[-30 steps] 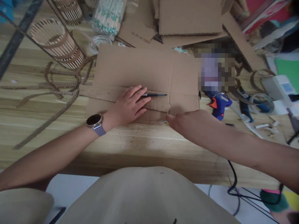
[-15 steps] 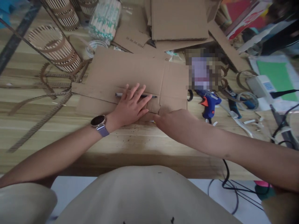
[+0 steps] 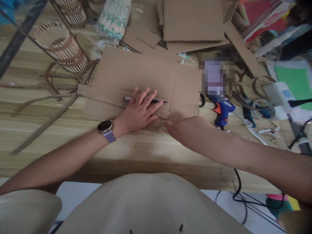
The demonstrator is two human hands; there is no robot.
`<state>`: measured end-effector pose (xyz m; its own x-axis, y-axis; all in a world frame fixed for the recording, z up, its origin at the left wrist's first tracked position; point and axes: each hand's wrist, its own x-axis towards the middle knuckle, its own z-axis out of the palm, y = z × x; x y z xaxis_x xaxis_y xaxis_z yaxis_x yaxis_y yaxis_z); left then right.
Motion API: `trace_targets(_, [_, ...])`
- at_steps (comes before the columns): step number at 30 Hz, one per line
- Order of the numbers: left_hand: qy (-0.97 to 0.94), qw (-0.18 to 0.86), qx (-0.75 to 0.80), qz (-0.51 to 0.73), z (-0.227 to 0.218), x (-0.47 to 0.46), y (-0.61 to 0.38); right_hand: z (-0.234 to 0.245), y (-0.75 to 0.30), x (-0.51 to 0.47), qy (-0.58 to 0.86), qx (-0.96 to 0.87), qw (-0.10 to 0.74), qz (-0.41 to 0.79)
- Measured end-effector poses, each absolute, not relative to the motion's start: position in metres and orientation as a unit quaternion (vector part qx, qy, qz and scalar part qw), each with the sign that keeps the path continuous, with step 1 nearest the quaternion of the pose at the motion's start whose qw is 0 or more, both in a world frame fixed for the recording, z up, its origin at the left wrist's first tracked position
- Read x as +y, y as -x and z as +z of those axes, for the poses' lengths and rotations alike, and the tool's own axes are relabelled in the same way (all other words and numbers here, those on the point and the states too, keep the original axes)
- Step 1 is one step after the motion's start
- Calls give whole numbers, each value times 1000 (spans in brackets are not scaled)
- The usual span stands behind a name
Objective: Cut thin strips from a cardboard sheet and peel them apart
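My left hand [image 3: 139, 112] lies flat, fingers spread, on a large flattened cardboard sheet [image 3: 136, 73] on the wooden table. Under its fingers rests a black pen [image 3: 127, 98], pointing right. A watch with a purple strap sits on that wrist. My right hand [image 3: 187, 130] is closed at the near edge of the cardboard, just right of the left hand; a small yellowish tip shows at its fingertips, but what it grips is hidden.
A blue hot-glue gun [image 3: 221, 110] lies right of the cardboard, with tape rolls and scissors beyond. Corrugated strips [image 3: 48, 97] and slatted cylinders [image 3: 58, 45] stand at the left. More cardboard pieces [image 3: 192, 19] are stacked at the back. A black cable [image 3: 237, 188] hangs off the front edge.
My left hand has slid leftward along the pen, so the pen's left end shows beside it. My right hand moved left along the cardboard's near edge, then eased slightly back.
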<state>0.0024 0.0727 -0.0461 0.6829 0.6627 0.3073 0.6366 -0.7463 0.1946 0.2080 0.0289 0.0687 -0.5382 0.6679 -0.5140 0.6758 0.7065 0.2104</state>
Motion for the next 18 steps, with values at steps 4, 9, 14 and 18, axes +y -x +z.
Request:
trace_targets(4, [-913, 47, 356, 191, -48, 73, -2, 61, -214, 30, -352, 873, 338, 11])
trace_targets(9, [-915, 38, 356, 188, -48, 73, -2, 56, -218, 31, -354, 869, 345, -11])
trace_targets(14, [-912, 50, 357, 196, -48, 73, -2, 61, -218, 29, -397, 862, 312, -49])
trace_targets(18, [-913, 42, 355, 199, -49, 73, -2, 64, -219, 28, -403, 854, 326, -46])
